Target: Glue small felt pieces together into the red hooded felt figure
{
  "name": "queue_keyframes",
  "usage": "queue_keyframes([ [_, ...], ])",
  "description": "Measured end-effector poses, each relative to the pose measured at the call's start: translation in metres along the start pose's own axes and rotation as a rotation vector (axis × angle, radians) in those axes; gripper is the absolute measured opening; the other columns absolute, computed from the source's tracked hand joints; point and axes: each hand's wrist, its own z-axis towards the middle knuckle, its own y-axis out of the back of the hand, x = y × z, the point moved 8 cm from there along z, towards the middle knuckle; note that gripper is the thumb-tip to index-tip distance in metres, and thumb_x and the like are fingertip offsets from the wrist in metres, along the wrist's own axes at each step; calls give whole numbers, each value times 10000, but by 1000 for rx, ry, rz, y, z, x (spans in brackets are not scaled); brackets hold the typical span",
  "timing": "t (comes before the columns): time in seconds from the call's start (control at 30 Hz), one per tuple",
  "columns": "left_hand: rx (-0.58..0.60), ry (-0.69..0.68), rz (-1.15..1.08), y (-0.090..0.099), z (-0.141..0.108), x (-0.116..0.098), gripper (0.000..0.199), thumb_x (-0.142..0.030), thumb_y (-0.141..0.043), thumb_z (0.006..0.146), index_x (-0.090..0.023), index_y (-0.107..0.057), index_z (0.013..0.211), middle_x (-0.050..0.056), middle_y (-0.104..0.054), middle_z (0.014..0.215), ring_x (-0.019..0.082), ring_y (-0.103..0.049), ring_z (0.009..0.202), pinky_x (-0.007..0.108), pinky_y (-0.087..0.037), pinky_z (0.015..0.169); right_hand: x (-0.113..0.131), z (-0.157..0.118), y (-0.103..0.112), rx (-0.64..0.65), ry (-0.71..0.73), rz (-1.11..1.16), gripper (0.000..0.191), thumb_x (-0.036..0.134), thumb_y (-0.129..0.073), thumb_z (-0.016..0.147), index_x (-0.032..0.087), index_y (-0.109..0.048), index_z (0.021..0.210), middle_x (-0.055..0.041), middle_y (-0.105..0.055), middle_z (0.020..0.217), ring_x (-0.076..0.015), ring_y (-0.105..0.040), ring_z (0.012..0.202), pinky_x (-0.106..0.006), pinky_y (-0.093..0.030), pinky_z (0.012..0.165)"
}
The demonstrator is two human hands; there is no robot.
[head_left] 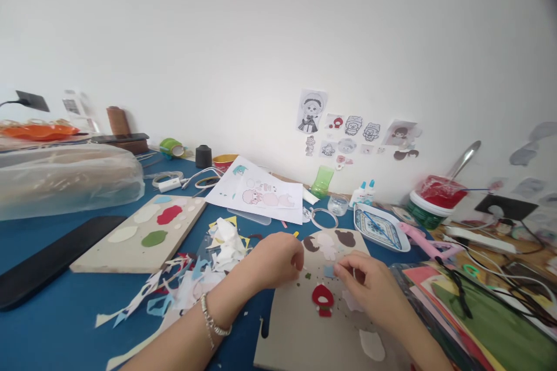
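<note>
Just by the right hand (368, 279) (fingertip side) lies a blue piece (329, 271).

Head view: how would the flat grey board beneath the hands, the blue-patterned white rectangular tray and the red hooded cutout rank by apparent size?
1. Flat grey board, clearly largest
2. White tray
3. Red cutout, smallest

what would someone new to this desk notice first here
The red hooded cut-out likely catches the eye first, lying on the greyish board between the left hand and the right hand. After that come the drawings on the white wall behind, and the messy pile of scraps on the blue tabletop, left of that board.
</note>
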Motion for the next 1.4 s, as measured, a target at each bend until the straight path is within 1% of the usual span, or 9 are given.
queue_keyframes([
  [0.1,33,-59,12,-4,-1,-8,152,-104,-638,615,-214,-729,669,31,-708,702,193,-618,664,243,-384,536,-1,0,0,6,-7,3,311,365,-441,900,212,-547,650,11,-535,669,-151,-457,601,-263,-305,572],
  [0.37,7,-96,78,-10,2,-15,224,-47,-557,594,-178,-734,637,76,-701,645,217,-613,632,273,-407,563,-9,6,-7,40,-10,-9,313,378,-438,880,207,-571,654,1,-539,670,-159,-467,609,-270,-311,579],
  [0.53,-29,-102,63,-10,0,-12,221,-42,-522,592,-165,-705,614,92,-696,686,244,-616,701,301,-407,600,-6,5,-6,14,-15,21,306,359,-445,872,200,-576,645,0,-534,670,-155,-462,608,-267,-302,577],
  [0.67,-37,-89,-24,-3,-2,-16,193,-66,-524,627,-178,-681,642,52,-692,729,202,-612,745,258,-404,611,-1,4,-6,-3,5,93,287,332,-466,860,187,-583,642,2,-509,659,-151,-453,616,-268,-291,582],
  [0.77,-90,-99,-194,7,-3,-24,150,-122,-535,685,-188,-666,716,9,-673,787,139,-585,721,208,-398,604,5,3,-8,19,28,196,318,364,-470,861,177,-609,645,3,-497,649,-147,-451,612,-262,-302,570],
  [0.9,-235,-134,-563,20,-4,-33,113,-114,-546,687,-174,-630,733,-9,-623,760,129,-550,716,214,-399,634,11,2,-12,85,50,455,371,454,-471,886,170,-648,725,-5,-532,705,-144,-484,678,-239,-369,612],
  [1.03,-301,-196,-722,24,-5,-38,105,-73,-582,689,-172,-615,702,-17,-595,742,128,-537,719,225,-405,660,1,2,-19,96,-23,731,416,565,-549,842,161,-641,811,59,-390,559,-74,-311,484,-202,-245,444],
  [1.13,-344,-246,-752,28,-8,-41,108,-65,-620,709,-171,-620,687,-10,-590,755,127,-537,729,226,-409,673,-10,2,-26,87,-98,901,456,608,-623,777,161,-644,866,91,-327,490,-47,-215,421,-189,-156,394],
  [1.4,-458,-429,-558,33,-19,-52,119,-91,-632,793,-190,-648,729,4,-608,790,136,-553,823,230,-402,744,-13,6,-21,60,-131,1016,445,586,-728,690,151,-666,760,101,-322,433,-27,-230,387,-171,-172,382],
])
